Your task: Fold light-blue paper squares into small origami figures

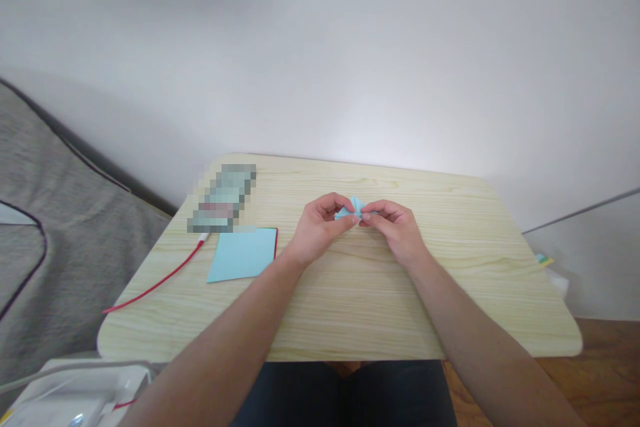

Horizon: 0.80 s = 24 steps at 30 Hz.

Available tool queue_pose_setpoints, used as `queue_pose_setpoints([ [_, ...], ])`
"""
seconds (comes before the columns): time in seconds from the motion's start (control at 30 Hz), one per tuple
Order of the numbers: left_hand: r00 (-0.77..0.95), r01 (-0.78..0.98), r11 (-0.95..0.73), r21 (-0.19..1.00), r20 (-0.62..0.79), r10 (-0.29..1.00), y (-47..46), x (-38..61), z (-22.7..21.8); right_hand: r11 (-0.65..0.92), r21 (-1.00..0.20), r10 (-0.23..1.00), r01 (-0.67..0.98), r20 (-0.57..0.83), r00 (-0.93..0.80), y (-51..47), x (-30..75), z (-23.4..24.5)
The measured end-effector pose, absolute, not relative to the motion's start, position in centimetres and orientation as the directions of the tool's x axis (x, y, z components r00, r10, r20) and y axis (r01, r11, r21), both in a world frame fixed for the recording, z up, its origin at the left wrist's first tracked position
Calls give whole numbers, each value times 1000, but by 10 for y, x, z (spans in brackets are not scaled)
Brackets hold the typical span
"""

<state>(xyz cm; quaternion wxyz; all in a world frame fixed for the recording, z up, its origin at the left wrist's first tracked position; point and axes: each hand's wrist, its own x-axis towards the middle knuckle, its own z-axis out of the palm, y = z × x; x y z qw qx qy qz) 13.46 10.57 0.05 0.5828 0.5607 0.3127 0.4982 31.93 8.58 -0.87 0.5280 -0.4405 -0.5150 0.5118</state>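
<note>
Pinching folded paper over the tabletop, left grip and right grip are holding opposite sides, blue sheet lying leftward.

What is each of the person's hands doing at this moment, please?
Left hand: closed, pinching the small folded light-blue paper piece by its left side.
Right hand: closed, pinching the same paper piece by its right side.
</note>
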Motion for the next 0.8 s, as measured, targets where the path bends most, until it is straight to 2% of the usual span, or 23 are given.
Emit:
queue_pose_setpoints([
  [0.3,215,-193,-171,966,212,953,107,137,-2,109,-986,992,-123,115,-42,87,318,-8],
  [0.67,246,-165,-138,977,176,953,107,135,-6,92,-992,995,-90,96,-41,86,318,-6],
  [0.8,234,-92,-141,986,159,959,106,135,-5,72,-996,996,-52,75,-50,88,319,-8],
])
